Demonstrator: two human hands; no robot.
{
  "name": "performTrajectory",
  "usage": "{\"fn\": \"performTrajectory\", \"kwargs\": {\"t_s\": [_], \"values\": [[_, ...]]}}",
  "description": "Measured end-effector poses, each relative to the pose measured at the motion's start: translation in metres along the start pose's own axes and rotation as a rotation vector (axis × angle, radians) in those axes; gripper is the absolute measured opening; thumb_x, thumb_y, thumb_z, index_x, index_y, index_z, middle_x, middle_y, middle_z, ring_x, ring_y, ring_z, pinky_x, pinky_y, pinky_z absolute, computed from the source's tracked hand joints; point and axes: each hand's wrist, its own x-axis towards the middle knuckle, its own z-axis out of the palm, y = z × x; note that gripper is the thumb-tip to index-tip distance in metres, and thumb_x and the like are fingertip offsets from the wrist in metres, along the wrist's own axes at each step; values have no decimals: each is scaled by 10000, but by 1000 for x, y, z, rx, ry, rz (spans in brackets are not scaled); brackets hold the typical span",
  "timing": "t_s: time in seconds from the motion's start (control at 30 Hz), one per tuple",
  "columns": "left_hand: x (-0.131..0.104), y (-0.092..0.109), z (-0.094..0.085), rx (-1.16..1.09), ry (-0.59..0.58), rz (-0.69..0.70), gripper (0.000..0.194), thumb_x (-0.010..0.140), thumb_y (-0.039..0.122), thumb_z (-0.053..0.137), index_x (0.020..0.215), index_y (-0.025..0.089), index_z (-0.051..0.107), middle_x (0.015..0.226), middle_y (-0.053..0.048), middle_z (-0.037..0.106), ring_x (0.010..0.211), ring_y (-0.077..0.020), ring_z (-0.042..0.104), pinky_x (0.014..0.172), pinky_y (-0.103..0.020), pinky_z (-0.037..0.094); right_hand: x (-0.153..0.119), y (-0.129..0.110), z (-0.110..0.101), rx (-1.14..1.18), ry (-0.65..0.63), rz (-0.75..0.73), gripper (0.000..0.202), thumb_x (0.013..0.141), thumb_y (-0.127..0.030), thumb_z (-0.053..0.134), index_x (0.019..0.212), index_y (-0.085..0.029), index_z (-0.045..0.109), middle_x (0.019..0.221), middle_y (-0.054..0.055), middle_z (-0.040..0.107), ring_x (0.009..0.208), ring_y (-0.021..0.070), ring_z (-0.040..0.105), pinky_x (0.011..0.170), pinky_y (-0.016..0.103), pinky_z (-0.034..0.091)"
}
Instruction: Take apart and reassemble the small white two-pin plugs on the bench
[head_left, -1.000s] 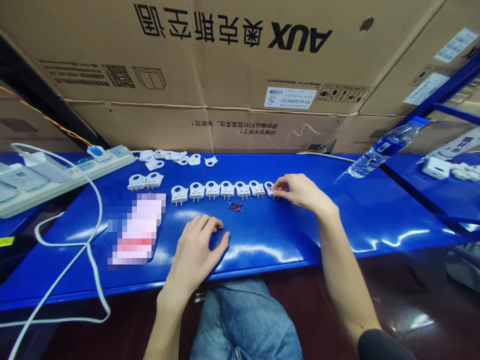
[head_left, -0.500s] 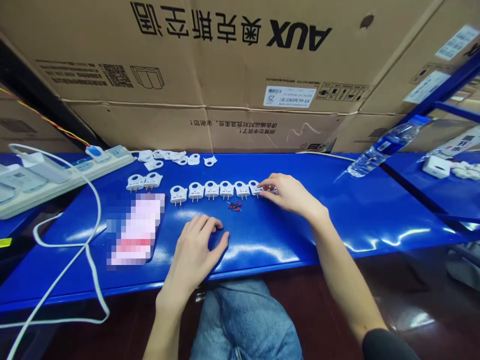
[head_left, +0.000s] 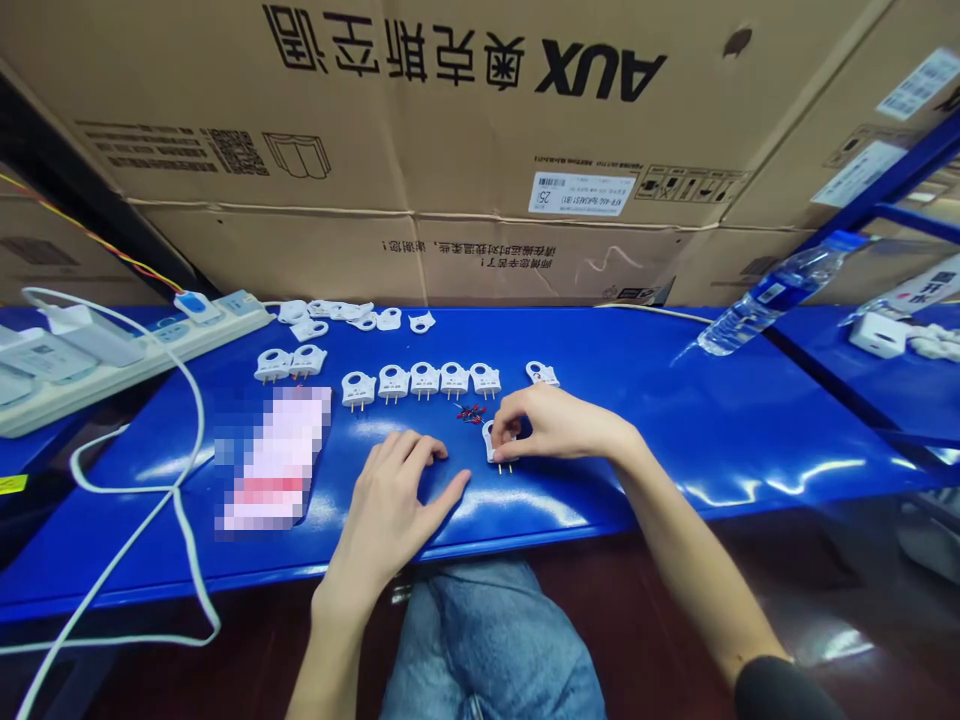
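Between the thumb and fingers of my right hand (head_left: pixel 551 420) is a white plug (head_left: pixel 489 440) with a round finger hole, its two metal prongs facing me. The fingers cover part of it. My left hand (head_left: pixel 397 490) rests on the blue tabletop (head_left: pixel 615 350) near the front edge, fingers spread and thumb out, holding nothing. Several similar plugs (head_left: pixel 424 379) stand in a row beyond my hands, and one more plug (head_left: pixel 541 373) sits apart to the right. A small heap of red and dark parts (head_left: pixel 471 413) lies in front of the row.
Two plugs (head_left: pixel 291 363) stand at the left, with loose white covers (head_left: pixel 341 312) behind them. A blurred pink item (head_left: pixel 277 460) lies left of my hands. A power strip (head_left: pixel 135 370) and white cable (head_left: pixel 184 520) are at the far left. A water bottle (head_left: pixel 780 293) leans at the right. Cardboard boxes (head_left: pixel 450 150) line the back.
My right hand has taken a plug from the right end of the row and brought it nearer to me, leaving a gap. My left thumb has moved slightly outward.
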Motion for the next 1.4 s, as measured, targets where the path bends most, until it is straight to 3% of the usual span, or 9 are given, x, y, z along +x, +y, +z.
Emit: {"fn": "performTrajectory", "kwargs": {"t_s": [0.23,0.4,0.7,0.87,1.07,1.4], "values": [[0,0,0,3,4,9,255,993,490,632,1005,238,592,990,-39,670,957,-248,629,899,-441,495,12,-5,11,-251,280,41,143,1028,-239,653,1113,-203,762,1049,60,742,970,200,665,827,295,454],[1,0,-1,2,4,7,230,997,471,624,998,244,589,982,-34,670,955,-255,633,892,-438,500,15,-1,16,-432,259,94,256,1061,-234,590,1260,-241,751,1102,87,699,1041,226,635,843,311,431],[-1,0,0,-1,4,-4,219,996,458,627,1003,240,604,988,-30,674,950,-240,631,897,-426,488,21,-2,21,-478,233,77,209,1045,-209,601,1175,-219,765,1042,79,688,1022,224,623,816,307,418],[0,-1,1,0,13,0,222,994,456,632,1003,236,605,986,-29,675,954,-240,634,900,-423,485,19,-1,19,-437,258,42,120,1019,-183,627,1069,-200,734,1045,67,696,1014,216,628,809,298,420],[-1,-1,0,1,7,5,217,997,463,622,1010,248,596,994,-31,676,959,-247,640,903,-430,487,14,-6,13,-229,284,-16,80,999,-187,642,998,-211,718,1000,38,745,943,192,666,839,293,464],[-1,0,0,5,7,7,205,999,446,618,1007,242,596,993,-35,672,959,-244,631,902,-426,486,6,-2,10,29,91,44,64,928,-200,703,913,-213,764,858,-2,789,787,161,720,754,259,505]]}}
